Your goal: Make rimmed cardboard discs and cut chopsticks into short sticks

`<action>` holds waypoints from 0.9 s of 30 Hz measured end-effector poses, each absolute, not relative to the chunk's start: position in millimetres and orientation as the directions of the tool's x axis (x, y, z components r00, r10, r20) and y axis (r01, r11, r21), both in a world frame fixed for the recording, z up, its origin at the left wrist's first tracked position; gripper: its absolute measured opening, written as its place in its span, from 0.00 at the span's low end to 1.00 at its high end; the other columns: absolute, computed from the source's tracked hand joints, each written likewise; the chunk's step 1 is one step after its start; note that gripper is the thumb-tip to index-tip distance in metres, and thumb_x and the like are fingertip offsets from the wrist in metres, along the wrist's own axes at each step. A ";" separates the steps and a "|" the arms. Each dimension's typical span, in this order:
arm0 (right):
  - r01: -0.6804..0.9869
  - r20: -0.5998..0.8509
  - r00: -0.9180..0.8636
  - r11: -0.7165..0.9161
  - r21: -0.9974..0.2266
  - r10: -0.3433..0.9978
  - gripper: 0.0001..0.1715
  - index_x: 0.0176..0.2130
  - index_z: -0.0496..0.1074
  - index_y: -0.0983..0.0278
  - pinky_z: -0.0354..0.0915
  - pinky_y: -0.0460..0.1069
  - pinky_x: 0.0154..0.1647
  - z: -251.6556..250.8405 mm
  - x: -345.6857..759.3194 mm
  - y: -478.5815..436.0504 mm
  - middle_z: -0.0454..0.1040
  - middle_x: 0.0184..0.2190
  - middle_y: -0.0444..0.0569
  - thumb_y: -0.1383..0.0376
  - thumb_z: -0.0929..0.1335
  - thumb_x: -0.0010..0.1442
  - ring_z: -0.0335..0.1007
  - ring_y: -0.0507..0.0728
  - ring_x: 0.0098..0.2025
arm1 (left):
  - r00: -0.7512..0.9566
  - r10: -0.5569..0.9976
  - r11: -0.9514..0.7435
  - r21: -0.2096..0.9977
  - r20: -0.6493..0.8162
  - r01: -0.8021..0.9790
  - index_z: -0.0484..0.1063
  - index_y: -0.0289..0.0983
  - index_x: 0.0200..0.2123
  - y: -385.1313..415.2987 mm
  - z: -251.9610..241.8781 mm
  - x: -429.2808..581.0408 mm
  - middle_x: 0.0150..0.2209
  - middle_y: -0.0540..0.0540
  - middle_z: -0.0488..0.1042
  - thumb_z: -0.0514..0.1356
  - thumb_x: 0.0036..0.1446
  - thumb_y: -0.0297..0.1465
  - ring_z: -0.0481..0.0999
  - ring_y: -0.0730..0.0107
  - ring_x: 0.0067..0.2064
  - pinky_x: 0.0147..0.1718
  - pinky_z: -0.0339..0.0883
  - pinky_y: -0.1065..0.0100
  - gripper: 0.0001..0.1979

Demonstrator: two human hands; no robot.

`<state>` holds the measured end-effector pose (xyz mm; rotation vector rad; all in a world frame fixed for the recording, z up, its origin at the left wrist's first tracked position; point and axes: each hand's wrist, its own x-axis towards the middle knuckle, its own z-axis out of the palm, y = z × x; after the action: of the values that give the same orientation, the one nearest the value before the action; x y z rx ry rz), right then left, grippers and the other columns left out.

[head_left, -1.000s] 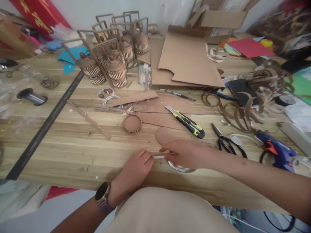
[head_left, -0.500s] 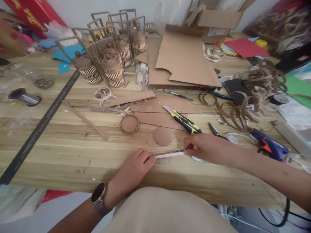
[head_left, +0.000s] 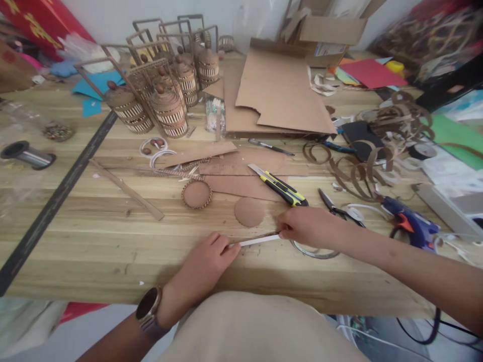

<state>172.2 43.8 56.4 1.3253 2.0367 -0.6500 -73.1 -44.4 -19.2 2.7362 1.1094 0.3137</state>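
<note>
A narrow white strip (head_left: 259,241) with a brown edge lies stretched between my two hands, low over the wooden table. Its left end is pinched by the thumb and fingers of my left hand (head_left: 211,259). My right hand (head_left: 302,226) is closed on the other end, its fingertips partly hidden. From beneath the right hand a pale ring-shaped coil (head_left: 317,254) shows. Just beyond the strip lie a cardboard disc (head_left: 249,211) and a shallow round cardboard tray with a corrugated rim (head_left: 196,194). A yellow and black utility knife (head_left: 281,186) rests with its blade out, pointing away left.
Several small lidded baskets with tall handles (head_left: 168,113) stand at the back left. Cardboard sheets (head_left: 283,90) lie at the back. On the right are scissors (head_left: 335,206), a blue glue gun (head_left: 409,223) and curled brown strips (head_left: 362,171). A wire spool (head_left: 28,154) sits far left.
My right hand has shifted a little left along the strip, uncovering more of the pale coil. My left hand keeps its pinch. The whole view has turned slightly to the right.
</note>
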 end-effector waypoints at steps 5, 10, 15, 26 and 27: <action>0.918 -0.726 -0.313 0.391 -0.066 0.612 0.13 0.39 0.79 0.61 0.57 0.48 0.30 55.1 171.7 45.6 0.80 0.39 0.52 0.63 0.65 0.62 0.75 0.61 0.43 | 0.706 0.699 -0.709 0.237 0.113 0.664 0.72 0.31 0.50 -43.4 -17.5 -72.7 0.34 0.43 0.72 0.49 0.64 0.20 0.69 0.63 0.36 0.34 0.70 0.64 0.16; 0.910 -0.733 -0.313 0.410 -0.051 0.604 0.13 0.39 0.79 0.62 0.57 0.48 0.29 55.1 169.9 47.2 0.80 0.40 0.53 0.63 0.65 0.62 0.76 0.62 0.43 | 0.712 0.692 -0.717 0.231 0.117 0.658 0.72 0.31 0.51 -43.2 -18.1 -72.7 0.35 0.42 0.72 0.47 0.65 0.21 0.69 0.63 0.36 0.34 0.71 0.64 0.17; 0.898 -0.731 -0.331 0.436 -0.052 0.596 0.15 0.40 0.79 0.63 0.58 0.48 0.30 54.7 169.4 49.2 0.80 0.41 0.54 0.64 0.63 0.62 0.75 0.62 0.44 | 0.714 0.691 -0.717 0.238 0.113 0.655 0.72 0.31 0.51 -43.2 -18.3 -73.3 0.35 0.42 0.73 0.46 0.65 0.20 0.68 0.63 0.36 0.34 0.70 0.64 0.18; 0.903 -0.739 -0.305 0.429 -0.025 0.600 0.16 0.39 0.80 0.66 0.60 0.49 0.29 56.8 162.9 51.1 0.80 0.40 0.58 0.65 0.63 0.60 0.76 0.65 0.42 | 0.730 0.669 -0.742 0.169 0.140 0.649 0.71 0.30 0.50 -44.1 -19.1 -72.7 0.32 0.44 0.71 0.48 0.65 0.20 0.67 0.63 0.34 0.31 0.67 0.65 0.16; 0.902 -0.738 -0.310 0.430 -0.030 0.599 0.16 0.39 0.80 0.65 0.59 0.48 0.29 55.4 163.6 51.6 0.80 0.40 0.57 0.65 0.64 0.59 0.76 0.64 0.42 | 0.729 0.671 -0.741 0.148 0.136 0.655 0.71 0.30 0.49 -43.9 -17.6 -71.7 0.32 0.44 0.71 0.48 0.65 0.20 0.67 0.63 0.34 0.31 0.67 0.64 0.15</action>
<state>163.6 51.6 55.4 1.2612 2.0281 -0.5926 -71.7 -43.9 -17.6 2.8371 1.0900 0.2765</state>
